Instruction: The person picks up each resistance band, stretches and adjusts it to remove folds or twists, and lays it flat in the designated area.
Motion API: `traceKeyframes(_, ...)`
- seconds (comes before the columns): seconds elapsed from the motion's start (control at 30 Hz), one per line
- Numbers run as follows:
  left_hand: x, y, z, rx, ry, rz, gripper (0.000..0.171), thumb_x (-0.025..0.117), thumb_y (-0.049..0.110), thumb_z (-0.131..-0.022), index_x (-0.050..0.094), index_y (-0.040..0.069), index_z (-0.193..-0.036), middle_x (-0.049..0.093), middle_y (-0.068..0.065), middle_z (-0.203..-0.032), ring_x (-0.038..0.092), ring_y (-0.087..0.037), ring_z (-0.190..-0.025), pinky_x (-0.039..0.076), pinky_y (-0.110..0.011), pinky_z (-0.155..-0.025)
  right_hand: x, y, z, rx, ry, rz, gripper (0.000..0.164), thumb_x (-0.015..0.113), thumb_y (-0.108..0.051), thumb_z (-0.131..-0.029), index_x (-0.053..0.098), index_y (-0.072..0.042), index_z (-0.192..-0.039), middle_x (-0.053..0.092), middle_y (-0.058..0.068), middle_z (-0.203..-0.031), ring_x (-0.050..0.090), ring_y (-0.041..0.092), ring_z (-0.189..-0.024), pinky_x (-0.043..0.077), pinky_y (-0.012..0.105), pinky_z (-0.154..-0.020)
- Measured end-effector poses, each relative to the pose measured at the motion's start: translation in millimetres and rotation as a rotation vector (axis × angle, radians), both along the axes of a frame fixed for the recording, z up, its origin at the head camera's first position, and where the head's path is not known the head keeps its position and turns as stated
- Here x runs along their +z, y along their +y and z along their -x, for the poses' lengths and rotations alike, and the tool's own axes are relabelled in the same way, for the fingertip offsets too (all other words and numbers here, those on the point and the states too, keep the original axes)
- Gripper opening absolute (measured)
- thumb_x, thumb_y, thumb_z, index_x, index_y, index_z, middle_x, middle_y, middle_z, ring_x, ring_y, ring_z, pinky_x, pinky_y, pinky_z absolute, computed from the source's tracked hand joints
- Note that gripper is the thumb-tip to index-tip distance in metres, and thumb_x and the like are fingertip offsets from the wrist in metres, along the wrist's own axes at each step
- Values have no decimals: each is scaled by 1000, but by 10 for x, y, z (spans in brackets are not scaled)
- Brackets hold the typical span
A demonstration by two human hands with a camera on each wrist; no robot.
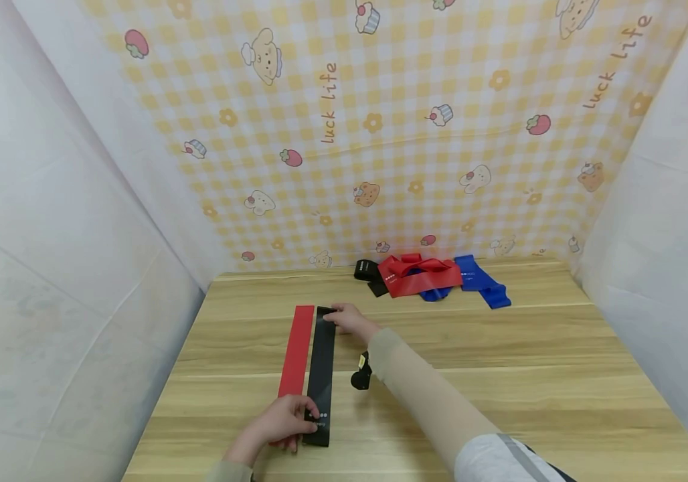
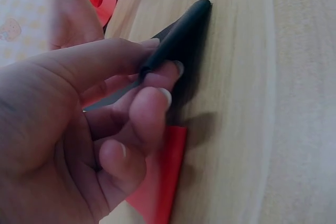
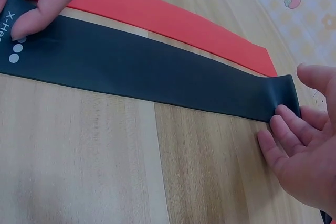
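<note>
A black resistance band (image 1: 322,368) lies flat and lengthwise on the wooden table, white dots and lettering at its near end. My left hand (image 1: 284,418) pinches that near end between thumb and fingers; in the left wrist view the band's edge (image 2: 181,32) is lifted off the table. At the far end, my right hand (image 1: 350,320) touches the black band with its fingertips, the thumb raised away from it in the right wrist view. A red resistance band (image 1: 298,348) lies alongside on the left, its near part partly hidden under my left hand.
Toward the back wall lie a folded black band (image 1: 368,270), a crumpled red band (image 1: 422,276) and blue bands (image 1: 482,281). A small black object with a yellow label (image 1: 361,372) shows beside my right forearm. A checked cloth (image 1: 380,147) hangs behind the table.
</note>
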State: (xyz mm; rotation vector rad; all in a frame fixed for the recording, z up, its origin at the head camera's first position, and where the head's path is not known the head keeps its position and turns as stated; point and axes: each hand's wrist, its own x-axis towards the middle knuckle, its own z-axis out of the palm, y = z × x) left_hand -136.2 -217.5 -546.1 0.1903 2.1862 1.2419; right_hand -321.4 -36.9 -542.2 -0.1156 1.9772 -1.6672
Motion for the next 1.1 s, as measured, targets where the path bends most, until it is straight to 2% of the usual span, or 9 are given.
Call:
traceKeyframes(0.4, 81, -22, -17, -31, -39, 66, 19, 74, 14, -85, 66, 17, -102, 63, -8, -57, 55, -11, -39, 37, -19, -35, -47, -14, 21, -5, 4, -9, 60, 54, -16, -99, 27, 5, -148, 33, 26, -150, 42, 38, -131, 43, 45, -99)
traceKeyframes(0.57, 87, -21, -26, -33, -23, 89, 20, 74, 12, -85, 65, 19, -101, 62, -8, -57, 55, -13, -40, 38, -21, -36, -57, -26, 31, -15, 1, -24, 60, 54, -18, -99, 27, 4, -149, 31, 25, -151, 43, 37, -131, 42, 44, -100)
traceKeyframes(0.67, 75, -19, -25, -32, -8, 90, 20, 74, 11, -85, 65, 19, -100, 61, -7, -56, 55, -14, -40, 38, -21, -36, 14, -21, 13, -6, -7, -33, 60, 54, -17, -99, 28, 5, -148, 33, 26, -150, 43, 38, -130, 42, 45, -101)
traceKeyframes(0.77, 69, -17, -22, -33, -1, 85, 19, 74, 11, -85, 65, 18, -100, 61, -7, -56, 55, -14, -39, 39, -22, -36, -48, -27, 79, -5, -4, -48, 59, 59, -21, -97, 36, 4, -145, 42, 24, -144, 47, 36, -127, 45, 44, -97)
traceKeyframes(0.83, 69, -14, -21, -34, 2, 85, 19, 74, 11, -85, 65, 18, -100, 61, -7, -56, 56, -14, -39, 39, -22, -36, -248, -44, 201, -4, 14, -44, 58, 64, -28, -94, 45, 1, -141, 50, 21, -137, 52, 31, -122, 49, 40, -91)
traceKeyframes(0.9, 67, -13, -19, -33, -1, 90, 19, 74, 11, -85, 65, 18, -100, 62, -8, -57, 56, -15, -40, 39, -22, -36, -302, -53, 238, -14, 21, -63, 55, 66, -30, -93, 52, 0, -136, 55, 19, -131, 55, 29, -118, 51, 39, -88)
traceKeyframes(1.0, 62, -18, -15, -31, -6, 96, 19, 74, 12, -85, 65, 19, -100, 62, -8, -58, 56, -16, -40, 40, -22, -37, -280, -58, 212, -26, 30, -81, 50, 64, -28, -93, 55, 3, -132, 57, 20, -127, 56, 29, -116, 51, 38, -87)
traceKeyframes(1.03, 61, -19, -14, -28, -10, 97, 19, 74, 12, -85, 65, 19, -100, 63, -9, -58, 56, -16, -40, 40, -21, -37, -167, -59, 144, -39, 18, -103, 48, 63, -24, -94, 54, 5, -132, 56, 21, -128, 55, 30, -117, 50, 39, -89)
traceKeyframes(1.1, 52, -24, -11, -27, -13, 96, 19, 74, 12, -85, 65, 19, -100, 63, -9, -58, 56, -16, -40, 40, -21, -37, -108, -54, 83, -46, 40, -122, 46, 60, -23, -96, 54, 6, -130, 57, 21, -126, 56, 28, -114, 50, 38, -89)
